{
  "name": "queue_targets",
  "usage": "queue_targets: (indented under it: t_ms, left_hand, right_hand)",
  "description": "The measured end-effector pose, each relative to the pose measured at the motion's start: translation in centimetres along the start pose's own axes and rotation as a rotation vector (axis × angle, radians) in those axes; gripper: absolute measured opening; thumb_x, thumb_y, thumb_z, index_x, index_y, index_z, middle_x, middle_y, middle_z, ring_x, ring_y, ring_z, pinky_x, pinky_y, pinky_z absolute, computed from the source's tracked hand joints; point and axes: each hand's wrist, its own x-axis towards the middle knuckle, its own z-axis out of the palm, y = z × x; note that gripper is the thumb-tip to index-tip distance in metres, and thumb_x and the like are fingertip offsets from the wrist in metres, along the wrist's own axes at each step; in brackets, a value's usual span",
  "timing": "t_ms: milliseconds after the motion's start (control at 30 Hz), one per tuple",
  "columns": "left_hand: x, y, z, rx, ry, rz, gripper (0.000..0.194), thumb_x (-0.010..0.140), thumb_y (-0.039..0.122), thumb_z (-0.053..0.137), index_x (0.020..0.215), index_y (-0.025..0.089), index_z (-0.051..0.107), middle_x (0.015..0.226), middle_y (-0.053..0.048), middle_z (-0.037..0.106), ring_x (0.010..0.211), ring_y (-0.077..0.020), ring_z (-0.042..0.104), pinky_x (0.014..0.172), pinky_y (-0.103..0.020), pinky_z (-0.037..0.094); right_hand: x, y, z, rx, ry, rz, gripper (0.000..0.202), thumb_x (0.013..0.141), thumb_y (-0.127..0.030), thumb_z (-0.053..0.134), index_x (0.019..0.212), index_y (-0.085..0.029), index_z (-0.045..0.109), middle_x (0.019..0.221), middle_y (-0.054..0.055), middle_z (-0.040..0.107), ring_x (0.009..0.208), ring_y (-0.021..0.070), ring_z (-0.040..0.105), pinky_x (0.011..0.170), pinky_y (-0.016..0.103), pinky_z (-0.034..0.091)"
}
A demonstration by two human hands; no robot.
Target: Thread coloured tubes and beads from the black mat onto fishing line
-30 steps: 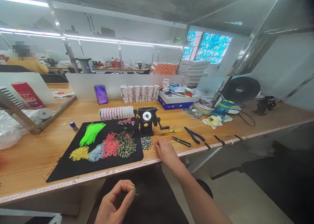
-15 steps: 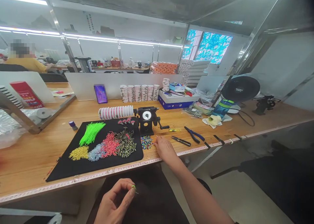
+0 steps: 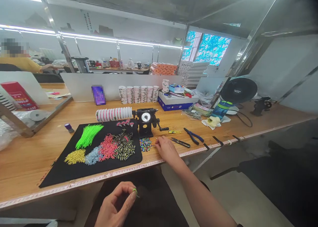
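Out in front of the near edge of the tabletop (image 3: 27,164), the left hand (image 3: 114,203) pinches a thin green cord (image 3: 134,190) between thumb and forefinger, a short end sticking out past the thumb. The right hand (image 3: 166,148) reaches over that edge with its fingertips just beside a pile of multicoloured beads (image 3: 145,144), but whether they grip anything is too small to tell. Those beads lie between this hand and a black mat (image 3: 72,170) bearing bright green strands (image 3: 88,136), while black snips (image 3: 180,142) and blue-handled pliers (image 3: 191,135) lie to the hand's right.
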Motion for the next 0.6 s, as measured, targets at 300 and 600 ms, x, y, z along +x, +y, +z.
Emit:
queue_targets:
  t_ms: [300,600]
  left_hand:
    - [0.09,-0.35,-0.82,0.056,-0.044,-0.005,0.034,0.081,0.053,0.068,0.072,0.02,0.067,0.088,-0.004,0.065,0.086,-0.0208,0.059,0.08,-0.022,0.047]
    - [-0.04,-0.27,0.0,0.001,0.02,0.006,0.034,0.078,0.053,0.072,0.069,0.02,0.067,0.082,-0.003,0.066,0.082,-0.0202,0.059,0.079,-0.023,0.047]
  right_hand:
    - [0.55,-0.69,0.45,-0.059,-0.028,-0.021,0.01,0.097,-0.019,0.059,0.096,-0.014,0.067,0.1,0.011,0.069,0.096,0.0262,0.063,0.081,0.033,0.04]
    - [0.69,-0.58,0.79,-0.033,-0.025,-0.028,0.01,0.099,-0.021,0.058,0.097,-0.016,0.067,0.102,0.009,0.069,0.098,0.0239,0.063,0.082,0.03,0.041]
